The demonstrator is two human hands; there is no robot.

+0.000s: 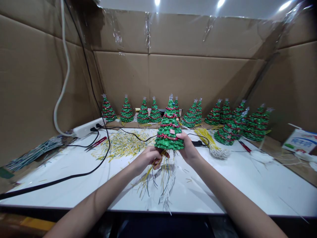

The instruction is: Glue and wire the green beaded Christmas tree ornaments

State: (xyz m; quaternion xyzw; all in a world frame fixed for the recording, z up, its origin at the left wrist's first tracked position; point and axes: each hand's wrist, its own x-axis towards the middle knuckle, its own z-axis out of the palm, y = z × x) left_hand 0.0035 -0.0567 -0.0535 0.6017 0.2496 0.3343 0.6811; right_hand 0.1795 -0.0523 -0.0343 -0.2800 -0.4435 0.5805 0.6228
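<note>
A green model Christmas tree (169, 125) with red garlands and a clear star top stands upright in the air at the middle of the view. My right hand (187, 147) is closed on its lower right side, thumb on the front. Beneath the base, my left hand (155, 157) has its fingers curled among the thin wires (167, 178) that hang from the tree in yellow, white and dark strands. The fingertips are partly hidden, but they seem to pinch some of these wires.
Several similar trees (126, 110) line the back. Cut wire bits (123, 143) litter the white table (81, 185). A yellow-white wire bundle (210, 143), red-handled snippers (99, 141), a power strip (86, 128) with black cables, a second red-handled tool (245, 146) and a carton (299, 141) lie around. Cardboard walls enclose the table.
</note>
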